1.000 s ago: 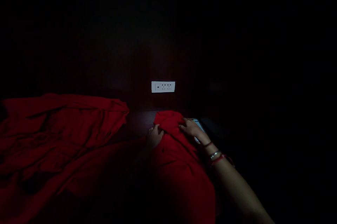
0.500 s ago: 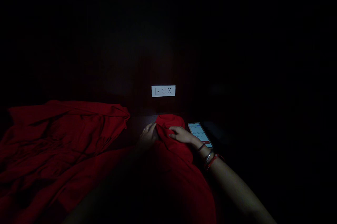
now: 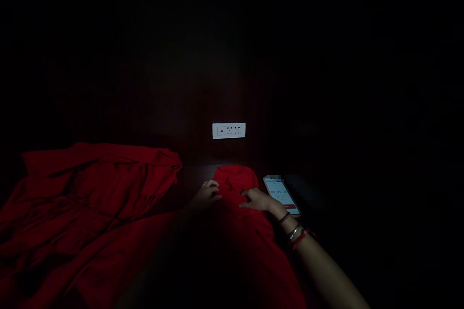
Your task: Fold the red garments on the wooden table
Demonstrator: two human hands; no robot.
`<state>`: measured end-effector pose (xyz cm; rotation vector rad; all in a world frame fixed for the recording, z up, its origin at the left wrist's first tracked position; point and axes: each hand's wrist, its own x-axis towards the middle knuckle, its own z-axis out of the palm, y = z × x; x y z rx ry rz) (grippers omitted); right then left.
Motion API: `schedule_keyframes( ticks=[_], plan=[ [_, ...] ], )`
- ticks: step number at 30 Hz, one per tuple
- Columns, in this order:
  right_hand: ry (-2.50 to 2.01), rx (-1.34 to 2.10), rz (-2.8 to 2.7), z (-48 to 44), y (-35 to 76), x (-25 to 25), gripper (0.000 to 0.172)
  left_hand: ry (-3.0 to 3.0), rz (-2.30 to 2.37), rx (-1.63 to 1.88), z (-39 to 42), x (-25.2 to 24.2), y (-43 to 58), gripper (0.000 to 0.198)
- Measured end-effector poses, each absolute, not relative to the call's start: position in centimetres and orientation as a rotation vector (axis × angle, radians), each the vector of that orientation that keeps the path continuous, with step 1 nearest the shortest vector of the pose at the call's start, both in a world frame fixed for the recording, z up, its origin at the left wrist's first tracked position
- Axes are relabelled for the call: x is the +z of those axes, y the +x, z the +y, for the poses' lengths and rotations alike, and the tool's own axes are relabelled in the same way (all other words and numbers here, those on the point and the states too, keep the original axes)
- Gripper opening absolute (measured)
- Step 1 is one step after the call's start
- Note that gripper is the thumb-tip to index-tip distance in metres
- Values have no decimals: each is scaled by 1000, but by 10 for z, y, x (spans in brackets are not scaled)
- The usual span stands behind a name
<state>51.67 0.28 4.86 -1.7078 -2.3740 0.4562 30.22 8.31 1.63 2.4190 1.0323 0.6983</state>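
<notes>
Red cloth [image 3: 237,176] lies in front of me, its far end rounded and rumpled between my two hands. At its left edge is my left hand [image 3: 207,194], dim, with a ring on one finger; the fingers are bent and a little apart. From the right, my right hand [image 3: 256,199] rests on top of the cloth with thumb and fingers spread. Bracelets circle my right wrist. A wide, creased part of red fabric [image 3: 108,164] spreads out to the left. Deep shadow hides much of my left forearm and the cloth closest to me.
Just right of my right hand lies a phone [image 3: 282,198] with a lit timer screen. A white wall socket [image 3: 229,130] is set in the dark upright surface behind the cloth. Darkness covers the far right and the upper area.
My fingers have loosened from the fold they were gathering, and the cloth between my hands lies flatter. The whole view has shifted slightly, so things appear lower and further right.
</notes>
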Motion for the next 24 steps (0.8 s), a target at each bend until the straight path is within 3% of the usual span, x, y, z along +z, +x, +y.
schedule_keyframes(
  ticks=[5,12,17,24],
  plan=[
    [-1841,379,-2256,2,508,53,41,2499,1187,689,85,10,304,12],
    [-2139,333,-2102,23,496,59,29,2724,1095,356,71,15,310,28],
    [-2245,183,-1869,42,513,71,40,2792,1106,127,73,14,307,25],
    [-1841,232,-2632,59,494,70,34,2837,1015,153,69,15,305,32]
  ],
)
